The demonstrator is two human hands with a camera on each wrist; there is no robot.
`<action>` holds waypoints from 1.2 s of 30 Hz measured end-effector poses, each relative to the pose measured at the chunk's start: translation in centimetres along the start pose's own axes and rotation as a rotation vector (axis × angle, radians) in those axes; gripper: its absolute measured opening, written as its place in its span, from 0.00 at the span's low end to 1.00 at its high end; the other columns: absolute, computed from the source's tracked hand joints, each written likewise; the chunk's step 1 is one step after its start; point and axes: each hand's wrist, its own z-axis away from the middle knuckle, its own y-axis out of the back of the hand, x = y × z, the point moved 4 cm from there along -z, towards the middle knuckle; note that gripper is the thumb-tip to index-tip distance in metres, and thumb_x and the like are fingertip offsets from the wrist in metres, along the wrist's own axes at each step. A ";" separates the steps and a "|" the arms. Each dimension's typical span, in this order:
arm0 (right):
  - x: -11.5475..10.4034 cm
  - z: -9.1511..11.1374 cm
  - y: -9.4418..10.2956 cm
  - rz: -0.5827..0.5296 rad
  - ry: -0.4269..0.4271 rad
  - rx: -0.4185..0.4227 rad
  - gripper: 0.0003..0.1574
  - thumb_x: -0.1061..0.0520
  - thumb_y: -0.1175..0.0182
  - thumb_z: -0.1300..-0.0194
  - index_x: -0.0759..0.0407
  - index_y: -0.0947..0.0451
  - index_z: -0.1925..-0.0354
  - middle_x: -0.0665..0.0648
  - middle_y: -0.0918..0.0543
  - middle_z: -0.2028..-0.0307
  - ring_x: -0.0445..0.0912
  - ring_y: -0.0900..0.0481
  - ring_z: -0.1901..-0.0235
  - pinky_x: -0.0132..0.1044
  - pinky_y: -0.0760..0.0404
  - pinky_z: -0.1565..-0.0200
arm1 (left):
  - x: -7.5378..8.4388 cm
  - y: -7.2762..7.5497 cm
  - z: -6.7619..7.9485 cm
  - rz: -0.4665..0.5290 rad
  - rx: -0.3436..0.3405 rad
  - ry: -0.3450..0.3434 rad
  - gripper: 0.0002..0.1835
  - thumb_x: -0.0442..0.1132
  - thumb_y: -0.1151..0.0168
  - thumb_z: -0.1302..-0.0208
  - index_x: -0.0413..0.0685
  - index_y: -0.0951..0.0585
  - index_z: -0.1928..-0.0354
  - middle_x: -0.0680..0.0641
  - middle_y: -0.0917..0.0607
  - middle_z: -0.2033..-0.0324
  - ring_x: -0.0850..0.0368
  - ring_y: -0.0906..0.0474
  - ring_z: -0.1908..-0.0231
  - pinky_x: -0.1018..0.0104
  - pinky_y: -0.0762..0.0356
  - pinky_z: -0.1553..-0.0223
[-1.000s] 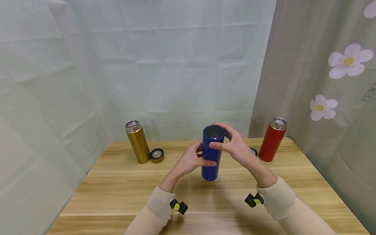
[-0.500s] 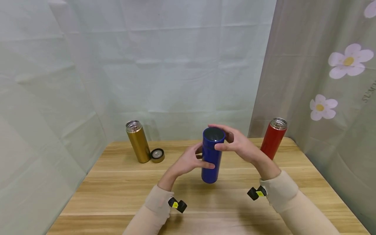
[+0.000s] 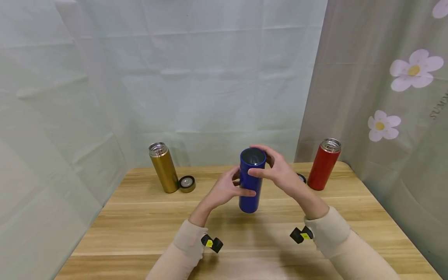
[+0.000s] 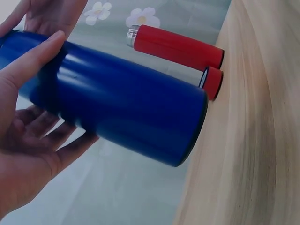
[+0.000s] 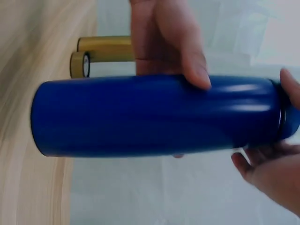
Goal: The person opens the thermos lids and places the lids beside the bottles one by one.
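Note:
A blue thermos bottle point(image 3: 249, 186) is held upright, seemingly just above the table, in both hands. My left hand point(image 3: 225, 189) grips its body from the left, thumb across the front. Around the dark-topped lid point(image 3: 252, 157), my right hand point(image 3: 278, 171) curls its thumb and fingers. The right wrist view shows a thin seam between the lid and the blue body point(image 5: 154, 117). In the left wrist view the bottle's lower end point(image 4: 154, 112) is uncovered, while part of its upper end is out of frame.
On the wooden table point(image 3: 140, 233), an uncapped gold thermos point(image 3: 164, 171) stands at the back left beside its gold lid point(image 3: 187, 184). An uncapped red thermos point(image 3: 323, 165) stands at the back right, its red lid point(image 4: 213, 83) next to it. Cloth curtains point(image 3: 217, 85) hang behind.
My right hand's thumb went rightward round the lid, then came back left. The bottle dipped slightly and rose again. My left hand keeps its grip.

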 end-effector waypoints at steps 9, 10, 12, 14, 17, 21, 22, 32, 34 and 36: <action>-0.1 -0.4 0.9 -0.074 0.000 -0.158 0.43 0.54 0.32 0.32 0.50 0.35 0.23 0.61 0.23 0.33 0.58 0.25 0.33 0.62 0.29 0.33 | 0.1 0.1 0.1 0.039 -0.082 -0.009 0.44 0.46 0.18 0.45 0.60 0.28 0.27 0.53 0.17 0.39 0.53 0.21 0.39 0.47 0.24 0.37; -0.1 -0.3 0.9 -0.069 0.000 -0.146 0.44 0.53 0.31 0.32 0.50 0.37 0.22 0.60 0.24 0.31 0.58 0.28 0.31 0.64 0.31 0.32 | 0.1 0.1 0.1 0.039 -0.072 -0.003 0.44 0.46 0.18 0.45 0.60 0.28 0.27 0.53 0.17 0.39 0.53 0.21 0.39 0.47 0.24 0.37; 0.0 -0.2 0.7 -0.038 0.003 -0.103 0.47 0.50 0.31 0.32 0.49 0.39 0.21 0.58 0.27 0.29 0.59 0.32 0.28 0.67 0.34 0.31 | 0.1 0.2 0.1 0.044 -0.046 0.005 0.44 0.46 0.18 0.45 0.61 0.29 0.26 0.53 0.18 0.39 0.52 0.21 0.39 0.46 0.24 0.37; 0.0 -0.1 0.5 0.005 0.003 -0.043 0.48 0.47 0.30 0.32 0.47 0.40 0.22 0.57 0.28 0.28 0.59 0.35 0.26 0.69 0.35 0.32 | 0.0 0.2 0.1 0.044 -0.016 0.014 0.45 0.46 0.18 0.45 0.61 0.29 0.26 0.53 0.18 0.38 0.51 0.21 0.39 0.45 0.24 0.37; 0.1 0.1 0.1 0.083 0.007 0.042 0.47 0.45 0.29 0.32 0.49 0.38 0.23 0.57 0.28 0.29 0.60 0.37 0.25 0.72 0.35 0.33 | 0.0 0.2 0.0 0.039 0.020 0.019 0.44 0.46 0.18 0.44 0.60 0.29 0.26 0.52 0.19 0.37 0.49 0.20 0.39 0.44 0.24 0.37; 0.1 0.2 -0.2 0.103 0.003 0.092 0.45 0.46 0.28 0.33 0.49 0.36 0.25 0.58 0.26 0.30 0.61 0.36 0.26 0.73 0.34 0.35 | 0.0 0.1 0.0 0.036 0.031 0.022 0.44 0.44 0.18 0.45 0.59 0.29 0.26 0.51 0.19 0.37 0.48 0.20 0.39 0.44 0.25 0.37; 0.1 0.2 -0.2 0.098 0.002 0.094 0.44 0.47 0.28 0.33 0.49 0.36 0.25 0.58 0.26 0.30 0.61 0.36 0.26 0.73 0.33 0.35 | 0.0 0.2 0.1 0.036 0.029 0.021 0.44 0.44 0.18 0.45 0.58 0.29 0.26 0.51 0.19 0.37 0.48 0.20 0.39 0.44 0.25 0.37; 0.2 -0.2 0.9 -0.001 0.048 -0.103 0.42 0.54 0.31 0.30 0.53 0.36 0.25 0.59 0.26 0.31 0.60 0.31 0.29 0.65 0.32 0.32 | -0.1 0.5 0.2 0.024 -0.073 0.008 0.43 0.46 0.18 0.45 0.59 0.28 0.27 0.54 0.18 0.39 0.53 0.21 0.39 0.45 0.26 0.35; 0.2 -0.2 1.2 -0.036 0.056 -0.165 0.42 0.56 0.32 0.30 0.55 0.36 0.24 0.61 0.27 0.30 0.60 0.32 0.29 0.63 0.33 0.31 | -0.2 0.5 0.2 0.036 -0.099 -0.001 0.42 0.45 0.19 0.44 0.59 0.27 0.27 0.54 0.18 0.39 0.53 0.22 0.38 0.45 0.28 0.33; 0.2 -0.3 1.4 -0.057 0.057 -0.203 0.43 0.56 0.32 0.30 0.55 0.37 0.23 0.62 0.27 0.29 0.60 0.32 0.28 0.62 0.33 0.30 | -0.2 0.6 0.2 0.042 -0.111 -0.006 0.41 0.44 0.19 0.44 0.59 0.26 0.28 0.53 0.18 0.38 0.53 0.22 0.37 0.45 0.29 0.32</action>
